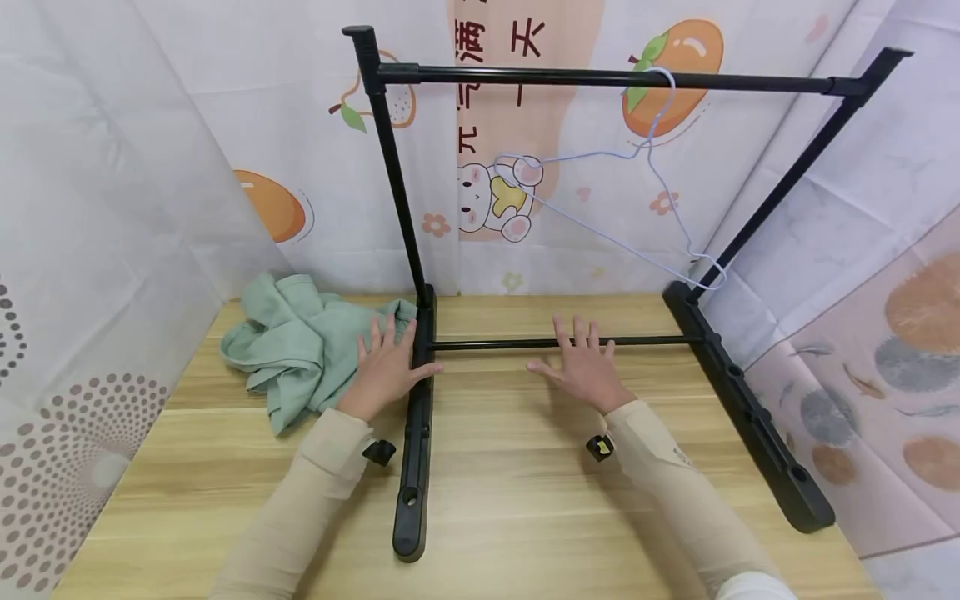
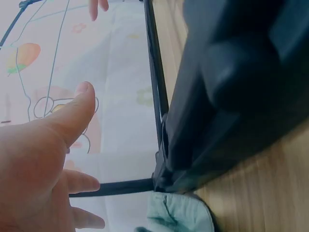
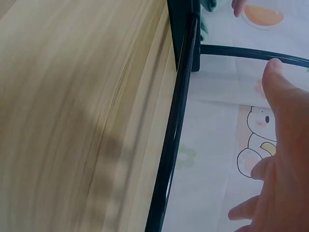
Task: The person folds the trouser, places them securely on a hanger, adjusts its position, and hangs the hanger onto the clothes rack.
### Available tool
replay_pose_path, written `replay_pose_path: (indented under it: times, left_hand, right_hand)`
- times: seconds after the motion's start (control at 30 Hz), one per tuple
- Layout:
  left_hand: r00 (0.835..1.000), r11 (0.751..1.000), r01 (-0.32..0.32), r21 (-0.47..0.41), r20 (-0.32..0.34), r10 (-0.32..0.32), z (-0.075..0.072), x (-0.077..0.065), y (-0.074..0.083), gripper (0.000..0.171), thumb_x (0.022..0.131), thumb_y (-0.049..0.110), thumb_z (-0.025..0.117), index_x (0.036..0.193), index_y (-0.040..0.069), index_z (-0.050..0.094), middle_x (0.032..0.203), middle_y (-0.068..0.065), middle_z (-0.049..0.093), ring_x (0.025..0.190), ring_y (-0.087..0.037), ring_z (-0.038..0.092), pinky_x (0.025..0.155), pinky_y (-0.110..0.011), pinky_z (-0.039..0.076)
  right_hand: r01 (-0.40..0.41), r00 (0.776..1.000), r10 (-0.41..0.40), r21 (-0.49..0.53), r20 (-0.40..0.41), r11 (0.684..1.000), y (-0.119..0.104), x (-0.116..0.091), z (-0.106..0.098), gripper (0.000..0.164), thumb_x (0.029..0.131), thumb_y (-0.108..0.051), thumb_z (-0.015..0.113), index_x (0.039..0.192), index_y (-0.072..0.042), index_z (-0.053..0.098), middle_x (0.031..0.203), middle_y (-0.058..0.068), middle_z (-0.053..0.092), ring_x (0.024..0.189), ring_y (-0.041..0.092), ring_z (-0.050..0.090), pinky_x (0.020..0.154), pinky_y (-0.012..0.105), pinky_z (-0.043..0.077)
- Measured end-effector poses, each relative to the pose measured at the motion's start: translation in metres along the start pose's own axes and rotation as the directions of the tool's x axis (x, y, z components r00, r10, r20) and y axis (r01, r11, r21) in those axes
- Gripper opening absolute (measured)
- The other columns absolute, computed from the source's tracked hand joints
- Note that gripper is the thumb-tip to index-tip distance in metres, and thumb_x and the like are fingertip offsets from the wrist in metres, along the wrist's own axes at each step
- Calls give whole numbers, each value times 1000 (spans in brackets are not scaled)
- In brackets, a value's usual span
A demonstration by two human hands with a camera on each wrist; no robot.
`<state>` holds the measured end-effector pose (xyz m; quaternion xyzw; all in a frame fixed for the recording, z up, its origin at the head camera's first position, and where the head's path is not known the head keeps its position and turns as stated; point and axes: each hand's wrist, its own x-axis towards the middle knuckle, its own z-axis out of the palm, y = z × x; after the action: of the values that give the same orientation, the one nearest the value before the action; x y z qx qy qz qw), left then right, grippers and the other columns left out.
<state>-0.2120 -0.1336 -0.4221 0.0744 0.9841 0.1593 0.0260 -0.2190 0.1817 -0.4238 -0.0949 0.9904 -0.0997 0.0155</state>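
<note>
My left hand (image 1: 386, 371) is spread over the left foot of a black clothes rack (image 1: 525, 77), beside a crumpled green cloth (image 1: 300, 333). In the left wrist view, the left thumb and fingers are extended and hold nothing. My right hand (image 1: 587, 367) hovers with fingers spread near the rack's thin lower bar (image 1: 495, 344); it also grips nothing in the right wrist view. From the top bar hangs a pale blue wire hanger (image 1: 600, 243), tilted, toward the right side. Part of the green cloth lies behind the left hand, hidden from the head view.
The rack's right foot (image 1: 757, 425) stands along the right side of the wooden table (image 1: 510, 500). Patterned curtains (image 1: 112, 167) enclose the back and both sides. Small black wrist cameras sit under both forearms.
</note>
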Motion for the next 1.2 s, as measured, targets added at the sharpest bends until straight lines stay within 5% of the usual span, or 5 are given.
replay_pose_path:
  times: [0.5, 1.0, 1.2]
  left_hand:
    - [1000, 1000, 14, -1, -28, -14, -15, 5, -5, 88, 79, 66, 46, 142, 9, 25, 144, -35, 10, 136, -47, 0, 103, -67, 4]
    - [991, 999, 16, 46, -133, -10, -27, 0, -26, 84, 79, 62, 52, 139, 6, 33, 141, -38, 16, 134, -51, 6, 100, -69, 11]
    - [990, 998, 59, 34, -132, -54, -36, -7, -39, 87, 78, 67, 47, 139, 7, 32, 143, -37, 10, 134, -50, 4, 101, -69, 10]
  right_hand:
    - [53, 998, -54, 38, 32, 998, -15, 6, -8, 97, 73, -82, 26, 143, -27, -13, 150, 23, -2, 138, 43, 0, 100, 70, 13]
    - [100, 994, -105, 106, 41, 989, -43, 19, -3, 99, 74, -80, 30, 145, -22, -8, 151, 21, 3, 139, 41, 3, 104, 65, 16]
    - [129, 990, -135, 144, 32, 981, -57, 22, 1, 97, 76, -76, 37, 146, -21, -2, 151, 20, 7, 139, 40, 7, 105, 63, 17]
